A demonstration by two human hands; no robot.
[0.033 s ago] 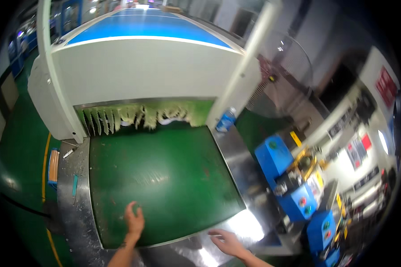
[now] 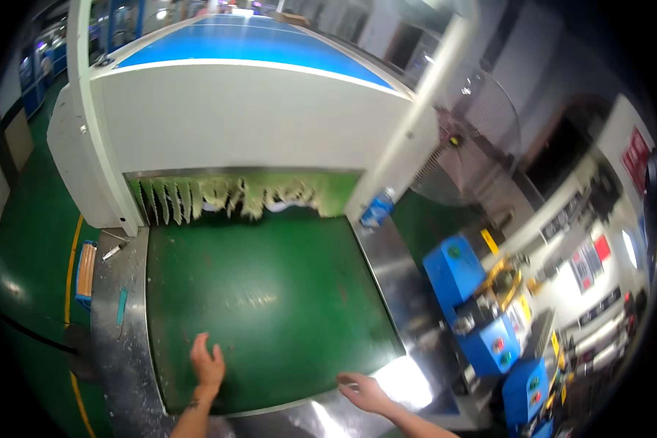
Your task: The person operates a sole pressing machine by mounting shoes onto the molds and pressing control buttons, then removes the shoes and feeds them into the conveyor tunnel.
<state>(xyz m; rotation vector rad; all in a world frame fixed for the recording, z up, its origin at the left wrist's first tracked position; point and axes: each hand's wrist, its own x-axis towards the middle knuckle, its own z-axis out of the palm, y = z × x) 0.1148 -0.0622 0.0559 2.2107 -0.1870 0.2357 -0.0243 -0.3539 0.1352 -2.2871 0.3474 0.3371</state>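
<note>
Over the near left part of a green conveyor belt (image 2: pixel 270 314) is my left hand (image 2: pixel 209 365), open, its fingers and thumb spread. My right hand (image 2: pixel 365 394) hovers by the metal front edge (image 2: pixel 306 417), also open with nothing in it. At the far end of the belt, a ragged pale-green strip curtain (image 2: pixel 233 193) hangs across a low opening in a white machine housing (image 2: pixel 233 120). Rounded whitish things show partly behind the strips; their kind is hidden.
A bottle with a blue label (image 2: pixel 377 209) stands on the right metal rim. A teal strip-like tool (image 2: pixel 122 305) and a small white tube-like item (image 2: pixel 114 252) lie on the left rim. Blue button boxes (image 2: pixel 491 343) line the right; a large fan (image 2: pixel 467 139) stands behind.
My left hand has shifted slightly left and its fingers have spread more. The right hand has moved very little. The whole view has shifted a little.
</note>
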